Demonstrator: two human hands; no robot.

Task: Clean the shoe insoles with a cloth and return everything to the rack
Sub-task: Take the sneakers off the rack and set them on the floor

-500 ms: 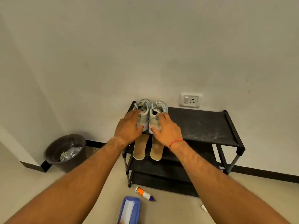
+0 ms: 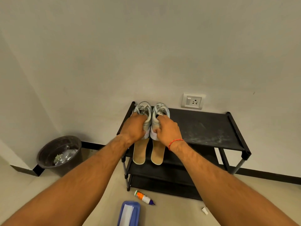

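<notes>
Left hand (image 2: 133, 126): gripped left shoe (image 2: 145, 108) by its collar.
Right hand (image 2: 167, 129): pinched right shoe (image 2: 161, 110) at heel.
Rack (image 2: 203, 128): top shelf bore both.
Advice: level handling seemed wise; insoles (image 2: 140, 154) jutted out below.

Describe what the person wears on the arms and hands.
No sleeves and no gloves show; both forearms are bare to the frame edge. Behind the right hand, a thin red thread bracelet circles the wrist. The left hand and wrist show no watch or band.
</notes>
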